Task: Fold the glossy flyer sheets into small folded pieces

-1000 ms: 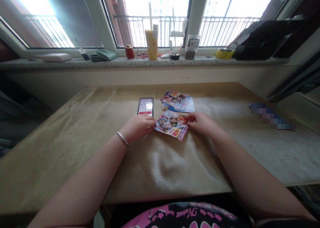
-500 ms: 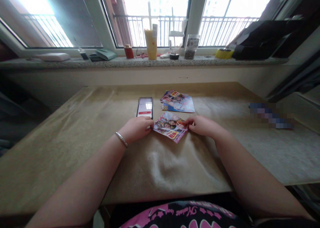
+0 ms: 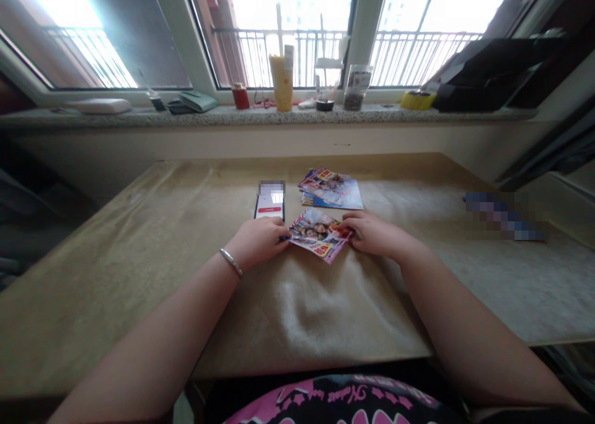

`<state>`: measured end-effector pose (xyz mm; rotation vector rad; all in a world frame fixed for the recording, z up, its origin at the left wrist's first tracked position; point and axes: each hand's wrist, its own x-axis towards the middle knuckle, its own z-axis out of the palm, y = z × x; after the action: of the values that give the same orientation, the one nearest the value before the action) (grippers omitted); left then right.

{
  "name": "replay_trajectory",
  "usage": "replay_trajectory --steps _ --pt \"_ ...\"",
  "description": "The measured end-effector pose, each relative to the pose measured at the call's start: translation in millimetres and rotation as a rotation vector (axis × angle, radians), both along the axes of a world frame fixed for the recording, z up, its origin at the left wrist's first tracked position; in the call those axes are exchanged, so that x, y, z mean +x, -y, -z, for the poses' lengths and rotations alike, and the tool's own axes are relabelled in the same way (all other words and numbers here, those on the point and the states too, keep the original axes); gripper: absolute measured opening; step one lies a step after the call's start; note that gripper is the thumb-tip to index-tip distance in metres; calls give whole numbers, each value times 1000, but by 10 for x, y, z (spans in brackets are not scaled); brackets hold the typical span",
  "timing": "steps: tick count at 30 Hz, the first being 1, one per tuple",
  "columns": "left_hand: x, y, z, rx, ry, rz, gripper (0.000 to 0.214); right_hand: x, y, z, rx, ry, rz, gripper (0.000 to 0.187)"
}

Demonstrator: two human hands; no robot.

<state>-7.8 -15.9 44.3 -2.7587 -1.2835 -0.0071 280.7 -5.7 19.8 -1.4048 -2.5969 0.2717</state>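
Observation:
A colourful printed leaflet (image 3: 317,238) lies on the tan table (image 3: 139,244) straight in front of me. My left hand (image 3: 257,239), with a silver bracelet on the wrist, has curled fingers pinching the leaflet's left edge. My right hand (image 3: 372,233) pinches its right corner. The sheet looks slightly lifted and tilted between both hands. Just behind it lies a small stack of similar leaflets (image 3: 331,189). A phone (image 3: 270,202) with a lit screen rests to the left of that stack, close to my left knuckles.
A blurred blue object (image 3: 506,216) lies at the table's right side. The stone windowsill (image 3: 139,117) behind holds a yellow bottle (image 3: 281,81), a red jar (image 3: 240,95), a jar (image 3: 357,88), yellow tape (image 3: 417,99) and a white case (image 3: 101,106).
Both hands have shifted the leaflet a little and folded or tilted it, so it looks narrower than a second ago. The stack and the phone have stayed put.

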Motion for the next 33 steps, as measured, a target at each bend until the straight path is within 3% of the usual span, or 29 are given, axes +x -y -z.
replay_trajectory --steps 5,14,22,29,33 --pt "-31 -37 1 -18 1 -7 35 -24 14 -26 27 -43 -29 26" --pt "-89 -93 -6 -112 -16 -57 34 -50 16 -93 -53 39 -9 21" --pt "-65 -103 17 -104 60 -60 34 -170 9 -51 -155 -43 253 20" --pt "86 -11 100 -11 112 -272 39 -237 -2 17 -154 -85 389 17" --pt "160 32 117 32 80 -328 33 -253 1 27 -140 -73 418 17"
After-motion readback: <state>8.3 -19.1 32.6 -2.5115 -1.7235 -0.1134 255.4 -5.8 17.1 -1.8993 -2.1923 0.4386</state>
